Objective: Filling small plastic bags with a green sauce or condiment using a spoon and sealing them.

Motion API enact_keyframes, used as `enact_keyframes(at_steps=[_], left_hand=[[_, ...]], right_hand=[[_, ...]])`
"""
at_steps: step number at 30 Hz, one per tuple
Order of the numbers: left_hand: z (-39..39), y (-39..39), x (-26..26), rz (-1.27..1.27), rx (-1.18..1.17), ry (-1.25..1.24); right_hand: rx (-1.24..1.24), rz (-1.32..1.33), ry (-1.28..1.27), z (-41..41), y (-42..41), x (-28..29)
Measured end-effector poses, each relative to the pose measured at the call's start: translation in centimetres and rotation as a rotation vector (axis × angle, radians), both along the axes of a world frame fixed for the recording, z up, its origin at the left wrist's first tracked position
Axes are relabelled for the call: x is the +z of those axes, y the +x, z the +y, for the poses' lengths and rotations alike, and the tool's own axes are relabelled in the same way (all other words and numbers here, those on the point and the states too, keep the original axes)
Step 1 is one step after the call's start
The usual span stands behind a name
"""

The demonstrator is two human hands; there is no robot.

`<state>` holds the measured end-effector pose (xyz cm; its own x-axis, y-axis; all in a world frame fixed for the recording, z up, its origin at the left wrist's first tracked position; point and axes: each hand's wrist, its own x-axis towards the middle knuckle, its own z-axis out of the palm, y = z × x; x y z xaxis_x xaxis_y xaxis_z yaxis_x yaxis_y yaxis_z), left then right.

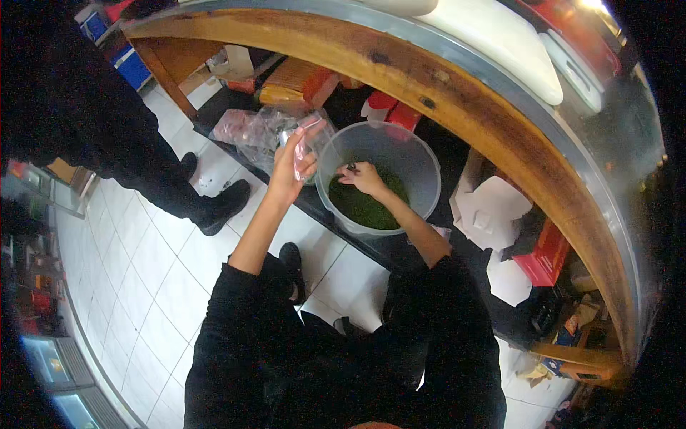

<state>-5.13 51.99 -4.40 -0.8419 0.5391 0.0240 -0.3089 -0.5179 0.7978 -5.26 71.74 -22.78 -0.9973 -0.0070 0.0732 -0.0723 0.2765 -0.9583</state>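
Note:
My left hand (295,161) grips a clear plastic bag (321,131), its film bunched between thumb and fingers beside the rim of a tub. The translucent plastic tub (415,153) is round and stands on the low black shelf. Finely chopped green matter (370,209), perhaps herbs, covers its bottom. Inside the tub, above the green matter, is my right hand (363,178) with its fingers bent together. Whether something small is pinched in those fingertips is too blurred to tell. More clear plastic bags (249,134) lie left of the tub, some with pinkish contents.
A wooden counter edge (429,75) with a metal rim arches over the shelf. White folded cartons (490,209) and a red box (544,254) stand to the right. Behind the bags is an orange-yellow stack (292,83). At left, another person's dark-clothed leg (155,145) stands on the tiled floor (144,257).

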Motion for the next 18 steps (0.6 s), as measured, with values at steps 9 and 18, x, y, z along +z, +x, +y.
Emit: enact_keyframes(at_steps=[9, 18], left_hand=[[1.1, 0.1, -2.2, 0.028, 0.014, -0.124], [2.3, -0.8, -4.3, 0.144, 0.129, -0.252]], right_hand=[[0.026, -0.19, -0.397, 3.3, 8.5, 6.9], [-0.188, -0.13, -0.685, 8.8, 13.6, 9.7]])
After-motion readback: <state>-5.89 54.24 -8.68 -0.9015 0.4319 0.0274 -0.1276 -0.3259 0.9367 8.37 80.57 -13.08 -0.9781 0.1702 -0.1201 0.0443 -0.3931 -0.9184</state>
